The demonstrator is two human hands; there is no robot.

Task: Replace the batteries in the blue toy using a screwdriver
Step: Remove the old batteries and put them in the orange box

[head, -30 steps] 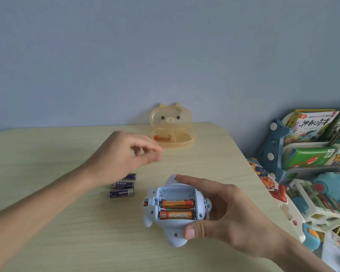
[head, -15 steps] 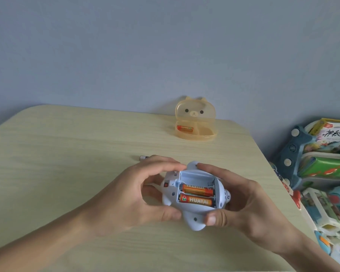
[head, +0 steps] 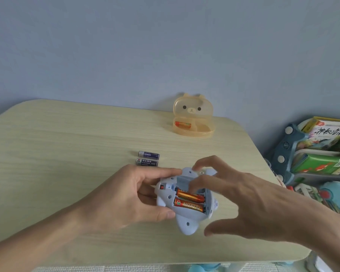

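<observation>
The pale blue toy (head: 185, 222) lies belly up near the table's front, its battery bay uncovered. Two orange batteries (head: 188, 201) sit side by side in the bay. My left hand (head: 130, 197) grips the toy's left side, thumb under and fingers over the top edge. My right hand (head: 234, 199) hovers over the toy's right side with fingers spread, one fingertip reaching into the bay above the batteries. Two dark blue batteries (head: 148, 158) lie on the table just behind the toy. No screwdriver is visible.
A translucent orange bear-shaped box (head: 192, 122) stands open at the table's far edge with one orange battery (head: 183, 125) inside. The wooden table (head: 67, 154) ends on the right, where a blue toy shelf (head: 294, 154) holds books and toys.
My left hand came off the table and took hold of the toy's left side. My right hand let go of the toy's right side and now spreads above it. The camera view shifted left.
</observation>
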